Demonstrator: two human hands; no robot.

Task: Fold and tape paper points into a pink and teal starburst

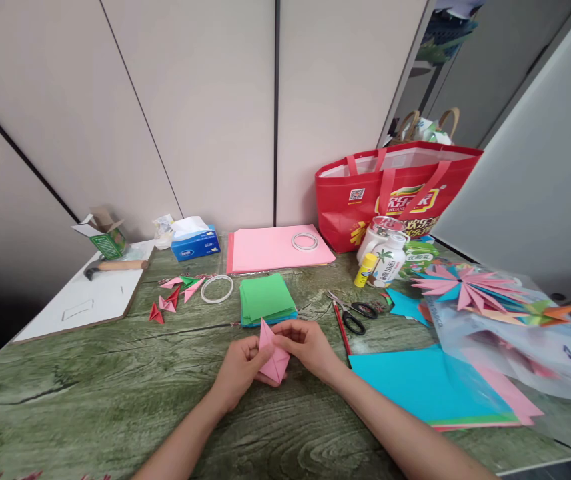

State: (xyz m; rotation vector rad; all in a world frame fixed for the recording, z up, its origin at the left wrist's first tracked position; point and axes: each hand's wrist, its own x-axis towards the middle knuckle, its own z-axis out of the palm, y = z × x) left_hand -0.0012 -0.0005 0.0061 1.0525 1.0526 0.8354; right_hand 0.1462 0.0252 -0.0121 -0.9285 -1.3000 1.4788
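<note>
A folded piece of pink origami paper (pixel 274 363), kite-shaped with crease lines, is held between my two hands just above the table. My left hand (pixel 240 367) grips its left side, thumb on top and fingers underneath. From the right, my right hand (pixel 308 343) pinches the paper near its upper right edge, thumb on its face. Right behind the hands lies a stack of green and blue paper squares (pixel 267 298). Small folded pieces in red, pink and green (pixel 168 302) sit to the left, beside a roll of white tape (pixel 217 289).
Scissors (pixel 353 312), a red pencil (pixel 341 329) and a yellow glue stick (pixel 365 271) lie or stand on the right. Blue sheets (pixel 430 383) reach under my right forearm. Farther back are pink sheets (pixel 270 250), a red bag (pixel 335 207), a tissue box (pixel 195 247) and a hammer (pixel 115 265).
</note>
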